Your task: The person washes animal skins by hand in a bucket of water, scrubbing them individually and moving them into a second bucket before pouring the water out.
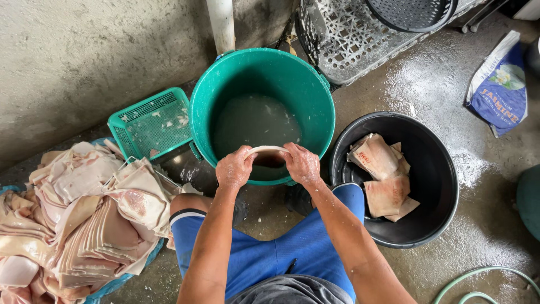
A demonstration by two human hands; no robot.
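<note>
Head view, looking down. The left hand (234, 169) and right hand (302, 163) each close their grip on one end of a pale pork-skin piece (267, 150), holding it bent in an arch at the near rim of a green bucket (320, 107) of cloudy water. Left of the knees, a heap of pork skins (84, 219) lies beside a green basket (152, 121). At right, a black tub (433, 186) holds several more pieces (382, 177).

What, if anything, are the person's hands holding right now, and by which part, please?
Both hands, left hand and right hand, grip one pale pork-skin piece by its opposite ends, bowing it above the green bucket.
</note>
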